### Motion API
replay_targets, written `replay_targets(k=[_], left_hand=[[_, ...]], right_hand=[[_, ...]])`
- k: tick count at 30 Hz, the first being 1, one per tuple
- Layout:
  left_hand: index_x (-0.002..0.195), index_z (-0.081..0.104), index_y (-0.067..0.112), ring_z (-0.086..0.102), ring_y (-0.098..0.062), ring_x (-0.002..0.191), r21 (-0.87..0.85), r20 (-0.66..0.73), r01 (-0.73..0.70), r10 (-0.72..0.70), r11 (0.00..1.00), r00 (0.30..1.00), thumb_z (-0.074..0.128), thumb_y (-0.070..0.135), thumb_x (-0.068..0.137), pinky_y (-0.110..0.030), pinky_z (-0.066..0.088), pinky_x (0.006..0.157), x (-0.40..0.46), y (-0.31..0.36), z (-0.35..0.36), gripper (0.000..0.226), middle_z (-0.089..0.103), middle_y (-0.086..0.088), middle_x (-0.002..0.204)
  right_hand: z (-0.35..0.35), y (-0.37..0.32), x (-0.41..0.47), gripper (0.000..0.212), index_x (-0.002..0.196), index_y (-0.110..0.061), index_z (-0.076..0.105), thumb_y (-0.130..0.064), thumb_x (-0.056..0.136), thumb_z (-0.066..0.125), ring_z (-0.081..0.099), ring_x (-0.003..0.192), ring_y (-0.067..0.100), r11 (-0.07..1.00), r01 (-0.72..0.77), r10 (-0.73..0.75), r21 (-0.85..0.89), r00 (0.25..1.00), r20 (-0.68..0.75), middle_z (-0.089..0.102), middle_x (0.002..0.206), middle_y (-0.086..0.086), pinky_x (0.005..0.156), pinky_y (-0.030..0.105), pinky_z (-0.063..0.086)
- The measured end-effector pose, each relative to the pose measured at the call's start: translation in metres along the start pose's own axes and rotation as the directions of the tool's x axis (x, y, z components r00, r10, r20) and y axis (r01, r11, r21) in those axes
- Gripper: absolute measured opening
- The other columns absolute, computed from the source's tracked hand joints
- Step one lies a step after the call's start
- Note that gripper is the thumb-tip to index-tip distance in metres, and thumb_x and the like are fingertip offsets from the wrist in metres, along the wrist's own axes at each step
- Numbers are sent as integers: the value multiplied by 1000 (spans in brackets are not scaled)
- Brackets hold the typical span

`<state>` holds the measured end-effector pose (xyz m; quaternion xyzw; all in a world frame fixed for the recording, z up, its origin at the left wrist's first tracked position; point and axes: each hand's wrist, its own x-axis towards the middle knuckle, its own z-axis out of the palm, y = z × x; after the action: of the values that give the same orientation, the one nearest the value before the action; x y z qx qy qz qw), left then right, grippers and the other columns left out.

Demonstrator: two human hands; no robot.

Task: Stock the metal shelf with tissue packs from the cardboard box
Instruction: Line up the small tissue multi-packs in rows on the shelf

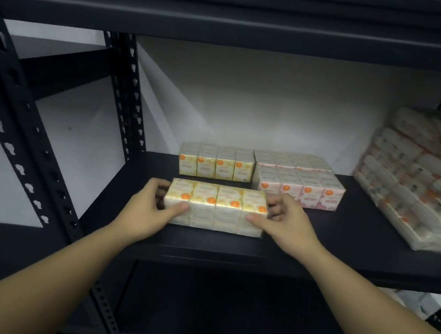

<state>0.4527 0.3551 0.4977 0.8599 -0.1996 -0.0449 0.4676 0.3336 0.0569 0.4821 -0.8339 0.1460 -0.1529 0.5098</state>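
A yellow tissue pack (215, 208) sits near the front edge of the metal shelf (343, 247), held from both ends: the left hand (149, 210) grips its left end with the thumb on the near face and the fingers (161, 187) curled behind, and the right hand (286, 223) mirrors this on the right end. Just beyond the fingers stands a second yellow pack (215, 163), and beside it, past the right hand's fingers, a stack of pink packs (300, 180). Well off to the right lies a large wrapped bundle (419, 179), blurred and cut by the frame. The likely trouble is a skewed push: uneven pressure could nudge the pink stack, or the slick film could let the pack slip. The cardboard box is out of view, and the printing on the packs is too small to read.
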Motion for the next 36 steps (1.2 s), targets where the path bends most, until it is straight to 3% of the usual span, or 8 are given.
replay_targets(k=[4,8,12,18,23,28,31,36], left_hand=[[136,64,17,69,-12,107,-66,-19,62,-63,996,998,64,54,96,-23,53,80,8,10,1,55,72,8,116],[123,65,19,70,-7,100,-159,-106,7,-24,987,994,80,28,90,-23,55,78,13,18,-3,38,72,9,110],[114,59,18,70,-10,98,-144,-61,27,-36,989,998,88,20,81,-24,59,74,4,-1,0,43,70,2,110],[122,62,28,68,-7,107,-24,33,5,-4,1000,999,87,42,79,-29,56,91,-5,-24,1,53,71,11,115],[131,66,31,65,1,111,22,3,-73,73,997,997,73,41,93,-38,56,101,-7,-18,-1,40,73,19,117],[139,63,28,59,6,112,-54,-289,-274,247,960,925,70,36,97,-16,48,99,14,23,-17,44,64,10,125],[135,65,31,46,20,111,38,-282,-410,404,911,870,73,32,95,2,37,88,25,64,-20,41,56,1,128],[149,47,31,53,-1,132,-209,-60,-429,427,879,902,83,43,82,-23,49,108,29,107,3,77,48,5,150]], right_hand=[[4,-8,9,84,122,-27,67,-85,62,76,72,102,14,993,-91,94,74,995,-36,74,110,-6,89,44,62],[2,-20,11,50,119,-20,63,-36,80,90,70,94,14,998,-35,38,43,996,-76,70,105,-1,84,37,61],[5,-5,-1,47,106,-19,60,-16,74,94,74,86,11,997,-4,6,75,999,-33,72,101,0,70,28,61],[6,-5,-11,60,116,-27,59,-31,69,97,65,102,6,999,53,-52,12,998,-23,67,112,-11,77,21,57],[9,-24,9,81,145,-37,53,-54,74,88,52,126,13,939,190,-177,-288,982,70,51,138,-8,101,32,45],[26,-22,7,72,137,-35,59,-49,74,90,64,114,4,975,185,-172,-119,978,114,64,129,-15,99,40,57],[26,-30,12,65,126,-36,65,-59,70,88,62,116,4,982,152,-135,-111,979,151,66,124,-20,103,39,53],[-1,-95,38,57,137,-43,55,-51,86,78,59,127,11,958,258,-261,123,965,7,62,134,-14,96,28,53]])
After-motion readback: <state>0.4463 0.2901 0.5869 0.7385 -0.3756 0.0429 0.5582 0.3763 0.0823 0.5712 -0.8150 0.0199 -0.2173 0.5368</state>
